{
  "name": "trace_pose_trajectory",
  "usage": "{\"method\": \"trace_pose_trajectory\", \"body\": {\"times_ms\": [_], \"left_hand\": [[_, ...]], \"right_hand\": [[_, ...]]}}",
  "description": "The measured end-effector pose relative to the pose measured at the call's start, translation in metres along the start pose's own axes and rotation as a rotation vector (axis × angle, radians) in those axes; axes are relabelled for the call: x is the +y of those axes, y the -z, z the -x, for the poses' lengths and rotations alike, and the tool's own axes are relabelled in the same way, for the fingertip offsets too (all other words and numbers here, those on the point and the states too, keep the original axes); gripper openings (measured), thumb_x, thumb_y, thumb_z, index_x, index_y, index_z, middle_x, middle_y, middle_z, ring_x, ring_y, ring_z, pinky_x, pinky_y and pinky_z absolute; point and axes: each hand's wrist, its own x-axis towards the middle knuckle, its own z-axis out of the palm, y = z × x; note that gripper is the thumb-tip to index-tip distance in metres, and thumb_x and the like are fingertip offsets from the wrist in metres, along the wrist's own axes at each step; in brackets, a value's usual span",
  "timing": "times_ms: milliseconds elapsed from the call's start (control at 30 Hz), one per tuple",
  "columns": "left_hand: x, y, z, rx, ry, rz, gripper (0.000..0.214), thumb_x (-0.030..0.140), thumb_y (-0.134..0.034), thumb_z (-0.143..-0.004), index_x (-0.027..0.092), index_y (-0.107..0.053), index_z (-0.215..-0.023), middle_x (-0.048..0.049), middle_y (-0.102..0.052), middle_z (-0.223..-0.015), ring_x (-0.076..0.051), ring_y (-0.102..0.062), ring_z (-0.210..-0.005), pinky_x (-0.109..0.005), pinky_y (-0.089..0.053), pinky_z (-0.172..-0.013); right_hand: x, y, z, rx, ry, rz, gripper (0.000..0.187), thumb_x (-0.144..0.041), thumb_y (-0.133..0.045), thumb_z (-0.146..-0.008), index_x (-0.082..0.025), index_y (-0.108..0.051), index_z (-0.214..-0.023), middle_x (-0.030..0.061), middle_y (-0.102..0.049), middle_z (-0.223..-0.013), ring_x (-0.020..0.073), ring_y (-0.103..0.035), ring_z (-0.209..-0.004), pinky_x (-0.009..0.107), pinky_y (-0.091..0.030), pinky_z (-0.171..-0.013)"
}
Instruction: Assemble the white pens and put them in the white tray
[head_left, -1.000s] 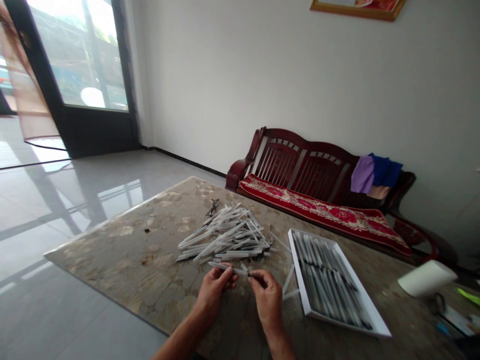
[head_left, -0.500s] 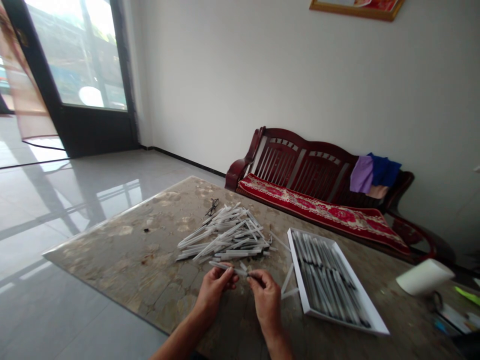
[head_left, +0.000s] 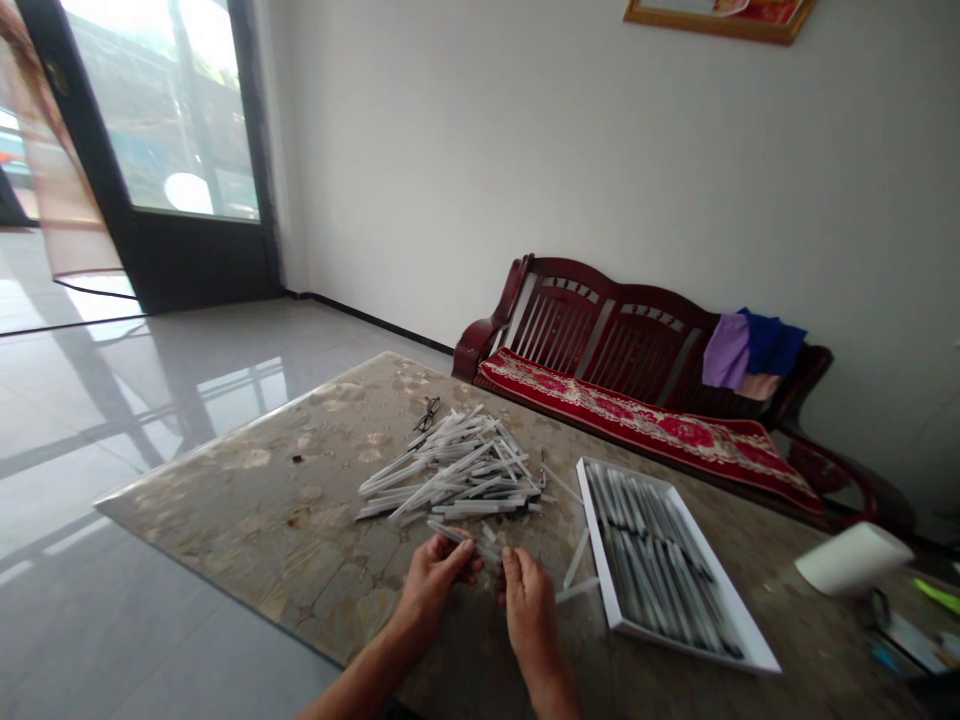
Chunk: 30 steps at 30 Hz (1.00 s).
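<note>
A slim translucent pen is stretched between my two hands above the near part of the table. My left hand pinches it around the middle, and its far end sticks out past the thumb. Closed fingers of my right hand hold the other end, which they hide. Just beyond the hands lies a loose pile of similar pens or pen barrels, pale with some dark parts. To the right, a shallow white box holds rows of pens with dark ends.
Loose clear tubes lie between pile and box. Black glasses rest behind the pile. A white roll and blurred small items are at the table's right. A dark red wooden bench stands behind the patterned table.
My right hand's fingers have turned and straightened along the pen's end. The pen has shifted slightly right with both hands. Pile and box look the same.
</note>
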Motion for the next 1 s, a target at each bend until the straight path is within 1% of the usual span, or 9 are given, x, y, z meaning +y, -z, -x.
{"method": "trace_pose_trajectory", "body": {"times_ms": [167, 233, 333, 433, 533, 700, 800, 867, 1000], "left_hand": [[0.003, -0.002, 0.002, -0.033, 0.014, -0.031, 0.039, 0.047, -0.083, -0.059, 0.016, -0.065, -0.073, 0.0011, -0.064, -0.061, -0.014, -0.061, -0.056, -0.022, -0.048, -0.05], [0.004, -0.003, 0.003, -0.058, 0.016, -0.046, 0.04, 0.048, -0.083, -0.059, 0.016, -0.064, -0.074, 0.0011, -0.063, -0.059, -0.014, -0.06, -0.054, -0.023, -0.048, -0.049], [0.005, -0.003, 0.003, -0.065, 0.015, -0.058, 0.041, 0.049, -0.083, -0.058, 0.016, -0.064, -0.073, 0.0013, -0.063, -0.058, -0.014, -0.059, -0.053, -0.023, -0.047, -0.049], [0.005, -0.003, 0.003, -0.034, 0.015, -0.048, 0.04, 0.048, -0.083, -0.058, 0.016, -0.064, -0.073, 0.0012, -0.063, -0.06, -0.015, -0.061, -0.054, -0.024, -0.048, -0.05], [0.005, -0.003, 0.004, -0.056, 0.02, -0.057, 0.039, 0.048, -0.082, -0.06, 0.016, -0.064, -0.074, 0.0007, -0.064, -0.059, -0.015, -0.06, -0.054, -0.024, -0.048, -0.051], [0.005, -0.003, 0.003, -0.076, 0.015, -0.083, 0.039, 0.049, -0.081, -0.061, 0.016, -0.064, -0.074, 0.0002, -0.065, -0.057, -0.014, -0.059, -0.052, -0.024, -0.047, -0.051], [0.005, -0.002, 0.003, -0.049, 0.008, -0.081, 0.039, 0.05, -0.08, -0.062, 0.016, -0.064, -0.074, 0.0, -0.065, -0.059, -0.015, -0.06, -0.054, -0.024, -0.048, -0.052], [0.005, -0.002, 0.003, -0.061, 0.004, -0.085, 0.04, 0.051, -0.08, -0.062, 0.016, -0.064, -0.074, -0.0001, -0.065, -0.059, -0.015, -0.06, -0.054, -0.024, -0.048, -0.052], [0.005, -0.002, 0.003, -0.093, 0.016, -0.092, 0.041, 0.051, -0.081, -0.061, 0.016, -0.064, -0.075, 0.0, -0.064, -0.057, -0.014, -0.059, -0.052, -0.024, -0.047, -0.051]], "right_hand": [[-0.003, 0.006, 0.004, -0.04, 0.094, -0.007, 0.04, -0.052, -0.04, -0.093, -0.022, -0.059, -0.074, 0.0007, -0.062, -0.067, 0.0156, -0.058, -0.064, 0.023, -0.042, -0.06], [0.0, 0.005, 0.005, -0.018, 0.061, -0.01, 0.045, -0.055, -0.04, -0.093, -0.022, -0.056, -0.066, 0.0001, -0.059, -0.06, 0.0152, -0.056, -0.057, 0.024, -0.04, -0.055], [0.002, 0.003, 0.007, -0.06, -0.055, -0.069, 0.051, -0.057, -0.036, -0.094, -0.022, -0.055, -0.06, -0.0014, -0.053, -0.048, 0.0142, -0.05, -0.044, 0.025, -0.034, -0.045], [0.001, 0.005, 0.007, -0.082, -0.033, -0.105, 0.045, -0.056, -0.042, -0.092, -0.022, -0.058, -0.067, -0.0012, -0.058, -0.056, 0.0147, -0.055, -0.052, 0.023, -0.038, -0.05], [-0.001, 0.007, 0.007, -0.033, 0.021, -0.082, 0.042, -0.058, -0.046, -0.09, -0.022, -0.058, -0.07, -0.0007, -0.06, -0.063, 0.0153, -0.056, -0.061, 0.023, -0.04, -0.056], [0.001, 0.003, 0.01, -0.07, -0.101, -0.128, 0.05, -0.061, -0.037, -0.092, -0.023, -0.057, -0.065, -0.0023, -0.054, -0.052, 0.0141, -0.05, -0.047, 0.024, -0.035, -0.047], [0.0, 0.004, 0.011, -0.056, -0.04, -0.133, 0.041, -0.058, -0.048, -0.089, -0.023, -0.06, -0.073, -0.0017, -0.06, -0.061, 0.0146, -0.056, -0.056, 0.023, -0.039, -0.052], [-0.001, 0.002, 0.011, -0.014, -0.005, -0.117, 0.04, -0.058, -0.051, -0.087, -0.022, -0.06, -0.071, -0.0008, -0.061, -0.064, 0.0152, -0.057, -0.06, 0.023, -0.041, -0.055], [0.001, -0.002, 0.011, -0.054, -0.17, -0.184, 0.054, -0.064, -0.035, -0.091, -0.023, -0.052, -0.06, -0.0026, -0.051, -0.048, 0.0133, -0.046, -0.042, 0.024, -0.033, -0.041]]}}
